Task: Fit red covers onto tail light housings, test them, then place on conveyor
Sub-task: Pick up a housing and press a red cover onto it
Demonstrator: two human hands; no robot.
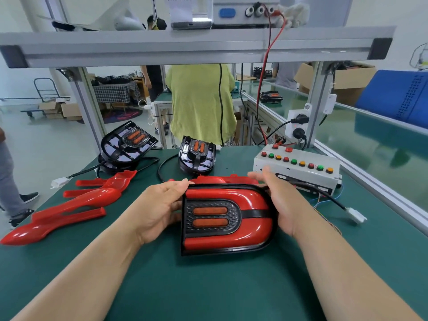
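A tail light (228, 218) with its red cover fitted lies flat on the green mat in front of me, black rim all round and two orange lenses at its left. My left hand (159, 207) grips its left edge, thumb on the top corner. My right hand (278, 202) grips the right, rounded end. Its black cable runs right to a white plug (356, 215). Loose red covers (76, 205) lie at the left, and another red cover (222, 180) lies just behind the tail light. Two stacks of bare black housings (128, 144) (197, 156) stand further back.
A white test box (298, 167) with coloured buttons sits at the right rear. The green conveyor (370, 135) runs along the right behind an aluminium rail. An aluminium shelf (196, 46) crosses overhead. A person in a yellow-green top (199, 100) stands behind the bench.
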